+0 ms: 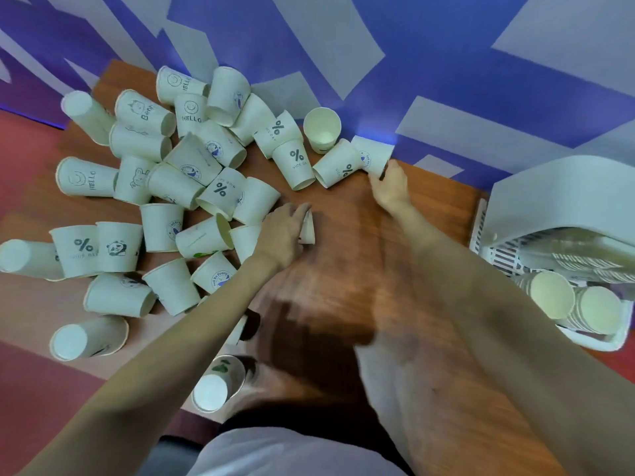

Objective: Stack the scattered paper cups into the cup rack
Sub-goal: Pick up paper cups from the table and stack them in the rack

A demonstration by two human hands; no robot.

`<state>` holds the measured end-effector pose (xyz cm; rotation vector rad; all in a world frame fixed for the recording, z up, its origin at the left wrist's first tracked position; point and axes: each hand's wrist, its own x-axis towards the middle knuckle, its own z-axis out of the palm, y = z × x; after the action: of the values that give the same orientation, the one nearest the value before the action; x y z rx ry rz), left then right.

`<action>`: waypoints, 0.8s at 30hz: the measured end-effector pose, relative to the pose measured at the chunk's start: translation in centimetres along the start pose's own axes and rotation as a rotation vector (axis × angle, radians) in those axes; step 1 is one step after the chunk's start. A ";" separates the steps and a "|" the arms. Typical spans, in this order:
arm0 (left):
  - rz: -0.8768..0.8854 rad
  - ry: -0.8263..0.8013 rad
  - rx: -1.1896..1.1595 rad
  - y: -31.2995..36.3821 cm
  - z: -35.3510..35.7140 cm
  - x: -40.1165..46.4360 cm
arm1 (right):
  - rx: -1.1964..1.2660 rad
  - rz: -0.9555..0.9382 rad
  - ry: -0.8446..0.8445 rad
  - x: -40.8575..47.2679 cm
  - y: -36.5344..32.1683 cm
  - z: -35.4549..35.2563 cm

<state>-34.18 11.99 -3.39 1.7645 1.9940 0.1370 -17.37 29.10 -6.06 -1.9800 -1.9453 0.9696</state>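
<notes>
Several white printed paper cups lie scattered over the left and far half of the wooden table (pixel 347 262). My left hand (pixel 283 231) grips a cup (pixel 307 231) near the table's middle, fingers curled round it. My right hand (pixel 390 187) reaches to the far edge and holds the rim of a cup (pixel 372 156) lying on its side by the wall. The white cup rack (pixel 549 207) stands at the right, with stacked cups (pixel 553 293) lying in its rows, open mouths toward me.
An upright cup (pixel 322 130) stands open near the far wall. A blue and white patterned wall (pixel 446 80) runs behind the table. Red floor (pixel 24 166) lies to the left. One cup (pixel 210 391) sits at the near table edge.
</notes>
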 end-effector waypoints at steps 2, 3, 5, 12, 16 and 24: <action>0.005 0.007 -0.014 -0.1 0.2 0.2 | 0.013 0.018 0.027 0.6 -0.1 0.2; 0.005 0.006 -0.022 -0.1 0.3 0.3 | 0.009 0.020 0.044 0.7 0.0 0.3; 0.003 0.001 -0.023 0.1 0.4 0.4 | 0.001 0.015 0.078 0.8 0.2 0.1; 0.014 0.031 -0.248 2.1 0.9 -0.7 | 0.066 -0.072 0.223 -3.8 3.1 -2.8; 0.073 0.081 -0.316 4.4 1.5 -1.9 | -0.033 -0.240 0.295 -9.1 6.3 -6.0; 0.200 0.014 -0.304 11.6 2.8 -3.0 | -0.070 -0.510 0.691 -19.8 13.2 -13.2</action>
<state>-22.34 10.45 -0.66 1.7590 1.6969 0.4914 2.54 12.74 2.67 -1.4345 -1.9015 0.0682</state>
